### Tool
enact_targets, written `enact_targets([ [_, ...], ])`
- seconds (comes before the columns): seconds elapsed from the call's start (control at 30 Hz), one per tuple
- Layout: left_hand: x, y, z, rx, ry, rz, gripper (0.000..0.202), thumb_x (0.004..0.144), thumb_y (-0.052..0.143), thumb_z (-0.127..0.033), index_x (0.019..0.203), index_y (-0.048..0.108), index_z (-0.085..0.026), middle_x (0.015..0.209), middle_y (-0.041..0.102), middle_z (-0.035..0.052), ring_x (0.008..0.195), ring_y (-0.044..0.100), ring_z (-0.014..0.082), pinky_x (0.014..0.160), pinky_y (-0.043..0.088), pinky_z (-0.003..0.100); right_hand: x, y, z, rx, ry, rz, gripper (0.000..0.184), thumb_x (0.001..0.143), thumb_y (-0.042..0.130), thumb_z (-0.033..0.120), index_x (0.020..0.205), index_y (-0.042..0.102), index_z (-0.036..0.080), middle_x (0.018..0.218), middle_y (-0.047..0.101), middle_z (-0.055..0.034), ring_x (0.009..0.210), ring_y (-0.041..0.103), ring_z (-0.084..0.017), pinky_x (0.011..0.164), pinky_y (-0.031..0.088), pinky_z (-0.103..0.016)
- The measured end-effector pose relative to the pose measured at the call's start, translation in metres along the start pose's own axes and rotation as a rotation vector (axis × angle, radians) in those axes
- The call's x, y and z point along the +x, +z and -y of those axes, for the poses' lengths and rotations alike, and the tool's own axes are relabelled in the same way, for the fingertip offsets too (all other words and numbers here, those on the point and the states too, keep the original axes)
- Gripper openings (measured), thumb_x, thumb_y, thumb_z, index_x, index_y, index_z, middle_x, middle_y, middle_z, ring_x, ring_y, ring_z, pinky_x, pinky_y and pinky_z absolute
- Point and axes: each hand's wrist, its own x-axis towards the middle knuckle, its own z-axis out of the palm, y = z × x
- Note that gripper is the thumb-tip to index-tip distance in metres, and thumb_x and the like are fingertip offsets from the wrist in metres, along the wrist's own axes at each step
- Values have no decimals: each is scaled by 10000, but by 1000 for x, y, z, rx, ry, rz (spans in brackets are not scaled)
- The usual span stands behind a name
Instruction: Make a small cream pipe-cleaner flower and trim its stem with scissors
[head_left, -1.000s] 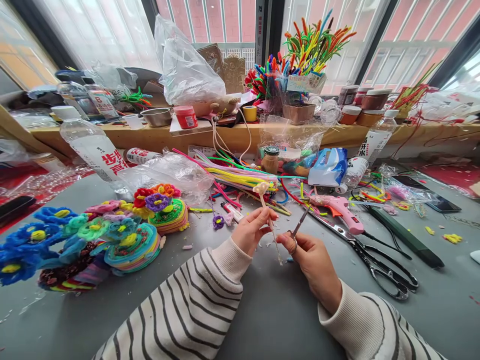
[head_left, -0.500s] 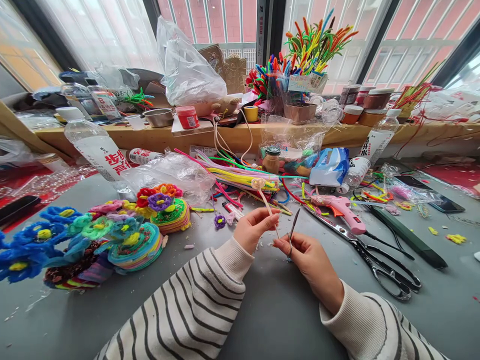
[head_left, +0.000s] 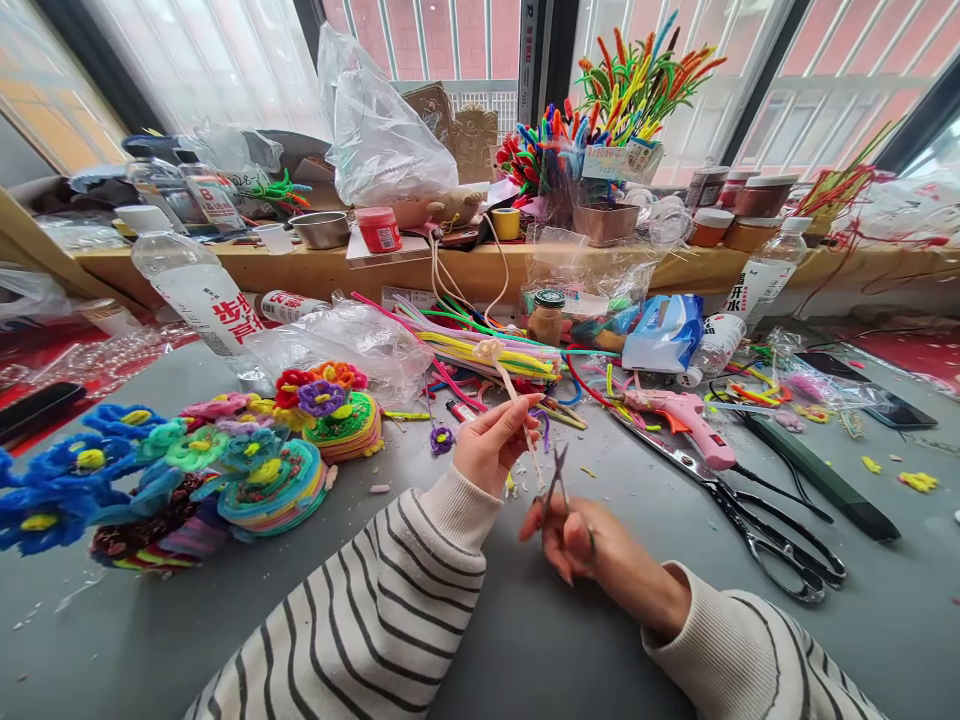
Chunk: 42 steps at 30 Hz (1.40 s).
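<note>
Between thumb and fingers, my left hand (head_left: 491, 440) pinches a pale cream pipe cleaner (head_left: 512, 385). Its upper end is curled into a small looped shape, and its straight tail hangs below my fingers. Lower and to the right, my right hand (head_left: 589, 540) holds small scissors (head_left: 556, 480), blades parted and pointing up, just beside the tail's end. My right fingers are slightly blurred. A bundle of coloured pipe cleaners (head_left: 480, 345) lies behind my hands. To the left stand pipe-cleaner flowers (head_left: 90, 458) on round coiled bases, one a teal and pink base (head_left: 277, 495).
A pink glue gun (head_left: 686, 425) and large black-handled shears (head_left: 765, 530) lie at the right, by a dark green tool (head_left: 825, 480). A water bottle (head_left: 195, 290) leans at the left. A small jar (head_left: 547, 317) and a blue-white packet (head_left: 664, 333) sit behind. Scraps dot the grey table.
The scissors have turned more upright and their blades have opened. My right hand has shifted slightly down and left, and my left hand has moved a little left with the pipe cleaner.
</note>
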Motion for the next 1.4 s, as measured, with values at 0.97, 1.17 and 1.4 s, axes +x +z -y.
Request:
enact_targets([
  [0.97, 1, 2, -3, 5, 11, -88, 224, 540, 689, -298, 722, 677, -168, 533, 513, -22, 456, 439, 31, 445, 358, 162, -2, 0, 10, -212, 69, 107, 678, 658, 279, 739, 572, 541, 119, 453, 367, 27, 436, 329, -70, 414, 268, -180],
  [1.17, 2, 1, -3, 16, 14, -108, 224, 544, 687, -297, 723, 673, -165, 544, 512, -17, 467, 432, 40, 455, 364, 179, -2, 1, 11, -200, 87, 113, 679, 646, 282, 747, 566, 540, 123, 445, 371, 28, 426, 316, -68, 412, 271, -181],
  [1.4, 2, 2, -3, 2, -1, -112, 222, 533, 693, -284, 713, 674, -157, 537, 505, -18, 475, 443, 42, 452, 366, 170, -2, 1, 10, -192, 97, 105, 667, 655, 300, 735, 544, 530, 118, 450, 380, 23, 427, 319, -66, 411, 252, -184],
])
